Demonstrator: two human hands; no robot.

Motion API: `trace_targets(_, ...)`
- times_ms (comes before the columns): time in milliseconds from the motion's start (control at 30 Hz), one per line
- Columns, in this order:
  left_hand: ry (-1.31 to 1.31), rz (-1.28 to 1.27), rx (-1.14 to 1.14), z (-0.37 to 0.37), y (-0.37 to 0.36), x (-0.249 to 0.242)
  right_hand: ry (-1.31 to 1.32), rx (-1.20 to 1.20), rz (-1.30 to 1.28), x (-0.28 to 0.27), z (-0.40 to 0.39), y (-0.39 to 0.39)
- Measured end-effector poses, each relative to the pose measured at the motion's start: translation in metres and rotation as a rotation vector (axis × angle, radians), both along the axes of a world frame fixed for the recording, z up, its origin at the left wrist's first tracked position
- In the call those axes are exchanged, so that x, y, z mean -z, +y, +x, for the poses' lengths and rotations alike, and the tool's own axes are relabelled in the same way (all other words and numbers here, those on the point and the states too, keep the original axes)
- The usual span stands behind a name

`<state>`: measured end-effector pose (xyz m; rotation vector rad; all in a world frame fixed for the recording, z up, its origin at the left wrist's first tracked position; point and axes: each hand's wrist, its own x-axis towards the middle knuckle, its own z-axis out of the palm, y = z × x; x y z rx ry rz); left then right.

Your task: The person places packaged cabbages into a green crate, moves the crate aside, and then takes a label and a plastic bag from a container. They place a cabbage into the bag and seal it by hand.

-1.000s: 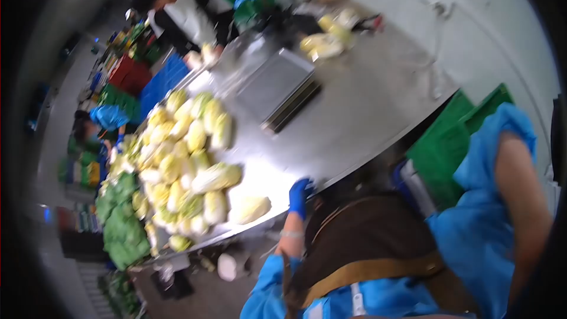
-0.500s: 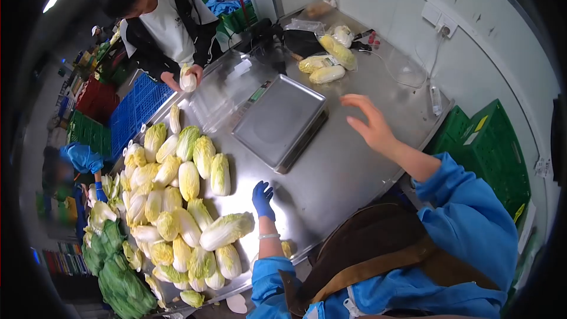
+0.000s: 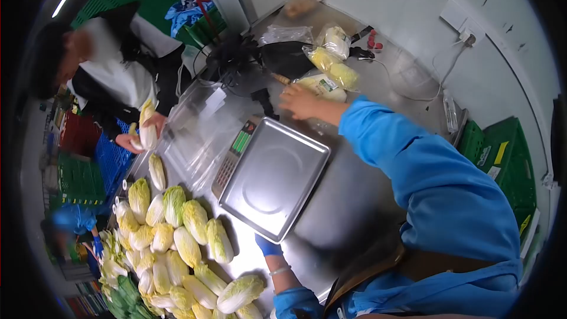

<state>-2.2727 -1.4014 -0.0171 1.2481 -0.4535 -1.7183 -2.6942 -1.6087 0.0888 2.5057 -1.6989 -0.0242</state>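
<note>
My left hand [image 3: 269,244], in a blue glove, is at the near corner of the metal scale [image 3: 271,180], its fingers hidden under or behind the tray. Bare, my right hand [image 3: 299,101] reaches beyond the scale's far edge, beside the bagged cabbages [image 3: 332,70] at the back. Its fingers are partly blurred, and whether they touch anything is unclear. To the left of the scale lies a pile of loose Chinese cabbages [image 3: 188,247].
Across the table a person [image 3: 118,77] holds a cabbage [image 3: 147,130]. Clear plastic bags [image 3: 195,147] lie left of the scale. Black cables [image 3: 233,62] sit at the back. Green crates [image 3: 508,159] stand at right. Another person's blue sleeve [image 3: 77,218] shows far left.
My right hand has moved forward and left, past the scale toward the bagged cabbages. My left hand has come to the scale's near corner. The view has shifted, and the other person's cabbage is held differently.
</note>
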Motion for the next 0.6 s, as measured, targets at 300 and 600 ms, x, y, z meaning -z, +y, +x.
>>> trace_targets(300, 0.069, 0.185, -0.263, -0.061, 0.048, 0.008, 0.29, -0.104, 0.119, 0.023, -0.06, 0.03)
trace_targets(600, -0.164, -0.073, 0.11, -0.198, 0.107, 0.018, -0.223, 0.089, 0.086, -0.033, -0.081, -0.019)
